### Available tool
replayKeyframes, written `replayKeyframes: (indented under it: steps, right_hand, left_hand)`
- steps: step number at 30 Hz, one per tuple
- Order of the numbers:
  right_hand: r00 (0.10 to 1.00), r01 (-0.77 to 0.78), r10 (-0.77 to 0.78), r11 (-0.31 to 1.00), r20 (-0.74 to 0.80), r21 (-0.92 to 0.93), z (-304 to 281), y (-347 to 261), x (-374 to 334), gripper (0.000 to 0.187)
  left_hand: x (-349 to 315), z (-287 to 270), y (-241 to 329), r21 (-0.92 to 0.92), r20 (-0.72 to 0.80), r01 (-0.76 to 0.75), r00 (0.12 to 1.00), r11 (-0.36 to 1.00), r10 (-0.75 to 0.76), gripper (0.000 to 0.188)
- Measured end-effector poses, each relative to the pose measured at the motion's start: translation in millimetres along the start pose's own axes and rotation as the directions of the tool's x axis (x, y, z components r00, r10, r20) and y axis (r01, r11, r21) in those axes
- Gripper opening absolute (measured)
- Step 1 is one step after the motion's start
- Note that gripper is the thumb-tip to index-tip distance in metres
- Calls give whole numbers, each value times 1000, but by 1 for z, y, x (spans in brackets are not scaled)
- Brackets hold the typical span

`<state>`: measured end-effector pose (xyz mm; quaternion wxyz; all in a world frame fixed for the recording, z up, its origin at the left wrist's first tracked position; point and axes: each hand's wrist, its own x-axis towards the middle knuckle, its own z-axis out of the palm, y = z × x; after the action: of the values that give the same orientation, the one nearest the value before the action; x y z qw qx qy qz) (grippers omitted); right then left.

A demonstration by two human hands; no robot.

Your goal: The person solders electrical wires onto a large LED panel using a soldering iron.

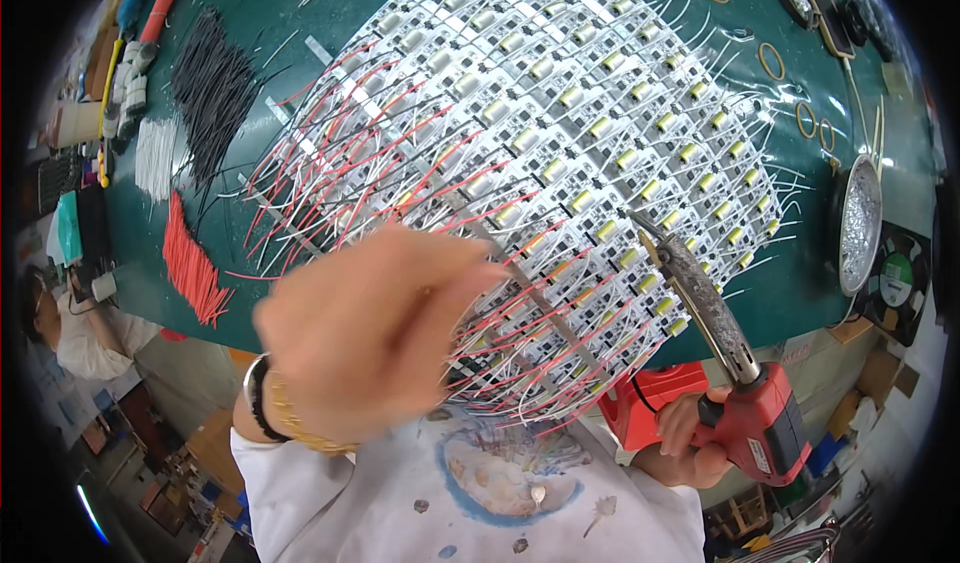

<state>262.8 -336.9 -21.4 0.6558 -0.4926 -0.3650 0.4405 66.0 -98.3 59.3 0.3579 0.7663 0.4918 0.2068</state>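
My right hand [690, 448] grips a red soldering gun [768, 428] by its handle. The gun's long metal barrel points up and left, and its dark tip is over the right part of a large panel of white circuit boards [600, 128]. Rows of yellowish cylindrical parts stand on these boards, with red, black and white wires [390, 133] along their left and lower edges. Over the lower left of the panel hovers my left hand [375, 323], blurred, its fingers curled and pinched together. Whatever is between its fingertips is hidden.
Bundles of black wires [212, 93], white wires [156, 158] and red wires [192, 258] lie left on the green table [300, 23]. Rubber bands [770, 61] and an oval metal dish [860, 225] are at right, near a black fan [900, 285]. Another person [95, 338] is at far left.
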Motion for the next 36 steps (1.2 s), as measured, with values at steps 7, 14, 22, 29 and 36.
replayKeyframes:
  steps: [7,14,22,29,36]
  right_hand:
    - [998,-49,49,999,28,5,-12,-8,-4,71]
    - [997,83,-83,996,-1,46,-26,24,-37,74]
    - [865,-501,502,861,-3,-86,-28,-17,-18,12]
    - [999,9,-11,999,43,45,-25,15,-26,74]
    - [988,-153,153,988,29,-8,-22,7,-21,76]
  left_hand:
    - [1,50,-23,11,104,-353,931,935,351,15]
    - [2,58,-29,72,65,-394,918,916,390,13]
    - [3,56,-25,45,84,-348,935,936,343,14]
    - [-1,59,-33,85,60,-399,917,913,395,14]
    - [2,60,-31,73,58,-403,915,912,400,15]
